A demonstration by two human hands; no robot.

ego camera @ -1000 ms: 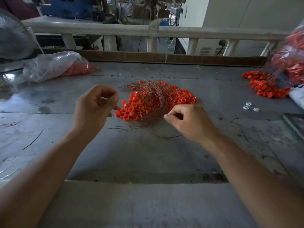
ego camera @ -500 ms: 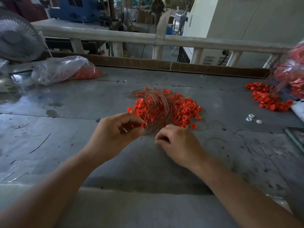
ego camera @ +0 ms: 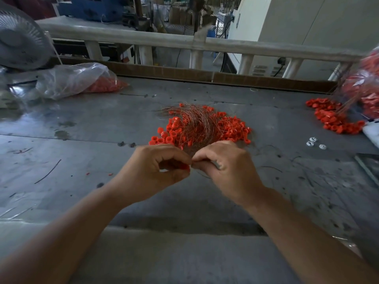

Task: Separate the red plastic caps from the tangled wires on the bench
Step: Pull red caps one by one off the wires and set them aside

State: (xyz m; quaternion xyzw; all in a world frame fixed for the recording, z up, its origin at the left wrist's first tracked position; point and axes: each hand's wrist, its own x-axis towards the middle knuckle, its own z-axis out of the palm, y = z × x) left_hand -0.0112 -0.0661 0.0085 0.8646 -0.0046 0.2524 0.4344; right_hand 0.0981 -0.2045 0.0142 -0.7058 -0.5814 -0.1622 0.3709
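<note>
Head view: the tangled wires (ego camera: 194, 124), thin, coppery and springy, fan away from the person on the dull grey counter (ego camera: 82, 124), ringed by small glossy red caps (ego camera: 231, 130). At the tangle's near end both hands meet. The left hand (ego camera: 155, 167) pinches one cap (ego camera: 185, 167), and the right hand (ego camera: 223, 165) appears to pinch the strands.

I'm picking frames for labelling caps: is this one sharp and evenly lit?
Head view: the central cap pile, left hand and right hand are fairly sharp; head view: the bag of caps at the right edge is smeared; head view: light glares off the bench at left, and the railing bows from wide-angle distortion.
</note>
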